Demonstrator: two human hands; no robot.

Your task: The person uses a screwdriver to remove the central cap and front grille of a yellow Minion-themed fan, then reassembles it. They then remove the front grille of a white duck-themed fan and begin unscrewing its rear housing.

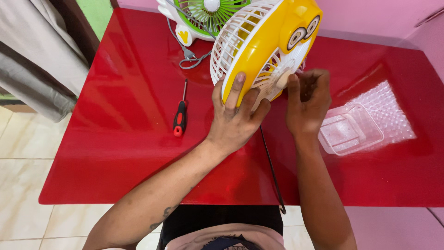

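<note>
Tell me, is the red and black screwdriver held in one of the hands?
No, the red and black screwdriver lies alone on the glossy red table, left of the left hand gripping the yellow and white fan.

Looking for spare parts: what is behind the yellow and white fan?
A green and white fan with a grey cord stands behind the yellow and white plastic fan, which covers its right side.

Green fan (208, 16) cut off by the top edge; right hand (307, 104) fingertips hidden behind the yellow fan (266, 44); tabletop (129, 153) corner cropped at right.
</note>
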